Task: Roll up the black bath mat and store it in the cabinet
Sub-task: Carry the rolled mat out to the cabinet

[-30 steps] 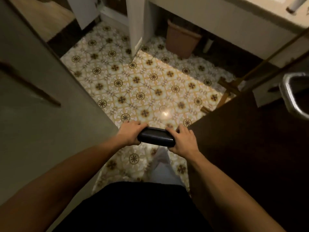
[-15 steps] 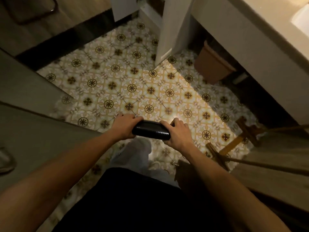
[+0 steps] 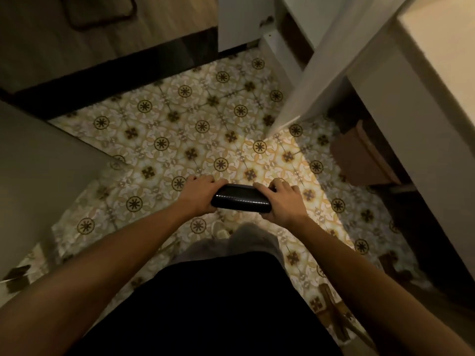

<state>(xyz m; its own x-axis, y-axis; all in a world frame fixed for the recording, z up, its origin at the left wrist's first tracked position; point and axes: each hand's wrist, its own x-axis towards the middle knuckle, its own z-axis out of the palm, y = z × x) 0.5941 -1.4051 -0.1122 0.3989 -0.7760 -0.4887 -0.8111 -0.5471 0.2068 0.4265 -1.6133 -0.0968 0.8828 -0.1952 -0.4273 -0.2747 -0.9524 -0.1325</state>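
While both hands, left hand [image 3: 199, 195] and right hand [image 3: 281, 201], clamp fingers around the rolled mat [image 3: 240, 200] held above the floor [image 3: 180, 140], ends should stay pinched so nothing unrolls toward the cabinet.

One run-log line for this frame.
mat: rolled, held over tiled floor | left hand, right hand: gripping ends | stored: no

Rolled black mat [image 3: 241, 200] — both hands
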